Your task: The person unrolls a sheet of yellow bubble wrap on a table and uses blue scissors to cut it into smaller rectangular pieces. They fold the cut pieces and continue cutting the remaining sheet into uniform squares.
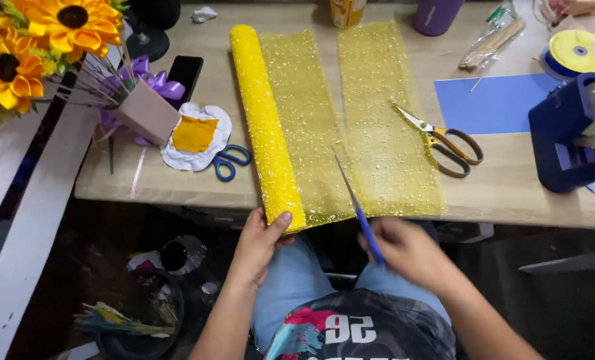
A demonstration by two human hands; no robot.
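While left hand (257,241) grips mesh roll (265,127) | right hand (404,250) clasps blue scissors (359,210) | gold scissors (444,141) nearby

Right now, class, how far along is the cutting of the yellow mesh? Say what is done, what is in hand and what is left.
Done: the yellow mesh roll is partly unrolled across the wooden table. In hand: the left hand steadies the roll's near end, and the right hand holds blue-handled scissors at the mesh's near edge. Left: the mesh sheet looks uncut beyond that edge.

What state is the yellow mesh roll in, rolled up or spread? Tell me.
Partly unrolled. The yellow mesh roll lies at the left, its sheet spread flat rightward across the table; the left hand grips its near end.
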